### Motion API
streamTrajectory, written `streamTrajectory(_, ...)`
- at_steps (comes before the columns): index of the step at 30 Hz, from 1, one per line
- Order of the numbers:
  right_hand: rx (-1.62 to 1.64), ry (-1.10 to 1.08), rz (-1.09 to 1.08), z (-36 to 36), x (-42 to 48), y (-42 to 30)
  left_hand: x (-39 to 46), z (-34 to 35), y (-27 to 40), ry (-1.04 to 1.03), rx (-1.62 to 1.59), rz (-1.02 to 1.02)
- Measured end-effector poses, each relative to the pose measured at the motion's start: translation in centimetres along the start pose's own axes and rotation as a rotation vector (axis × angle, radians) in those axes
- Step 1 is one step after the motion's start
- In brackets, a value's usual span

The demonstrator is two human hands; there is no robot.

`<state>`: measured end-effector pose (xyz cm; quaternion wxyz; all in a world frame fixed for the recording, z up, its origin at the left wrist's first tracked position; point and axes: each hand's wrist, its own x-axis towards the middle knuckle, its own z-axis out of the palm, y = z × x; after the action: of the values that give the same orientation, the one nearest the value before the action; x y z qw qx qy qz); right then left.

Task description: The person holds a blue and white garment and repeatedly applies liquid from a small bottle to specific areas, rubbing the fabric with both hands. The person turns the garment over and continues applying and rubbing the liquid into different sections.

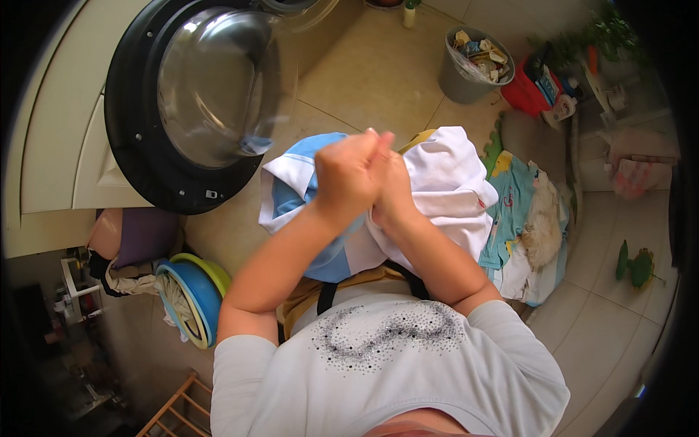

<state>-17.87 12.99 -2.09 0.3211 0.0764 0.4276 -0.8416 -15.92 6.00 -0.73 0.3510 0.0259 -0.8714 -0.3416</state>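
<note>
My left hand [348, 173] is curled and pressed against my right hand [394, 185] in front of my chest, with some motion blur at the fingertips. Whether any cloth is pinched between them cannot be told. Below both hands, over my lap, lies a garment with light blue and white parts [327, 263]. Its white fabric [445, 164] spreads out past my right hand, creased and folded. A blue and white opening of the garment [289, 191] lies beyond my left forearm. Mustard-coloured fabric shows under it.
A front-loading washer's open round door [213, 87] stands at upper left. Stacked basins [205, 289] with cloth sit at left. A filled waste bin [464, 82] stands at upper right, near a red container [527, 90]. Teal printed cloth [513, 202] and a cream furry thing [541, 235] lie at right.
</note>
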Motion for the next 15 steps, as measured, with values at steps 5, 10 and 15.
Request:
streamTrajectory(5, -0.169, -0.288, -0.189, -0.3, -1.6, 0.8, 0.9, -3.1, -3.7, 0.104, -0.319, -0.379)
streamTrajectory(10, -0.042, -0.09, 0.042, -1.4, 1.7, -2.0, -0.7, -5.2, -4.7, 0.06, -0.544, -0.527)
streamTrajectory(15, -0.085, -0.015, 0.16, -1.2, 3.8, -3.1, -0.7, -6.4, -3.9, -0.056, -0.464, -0.568)
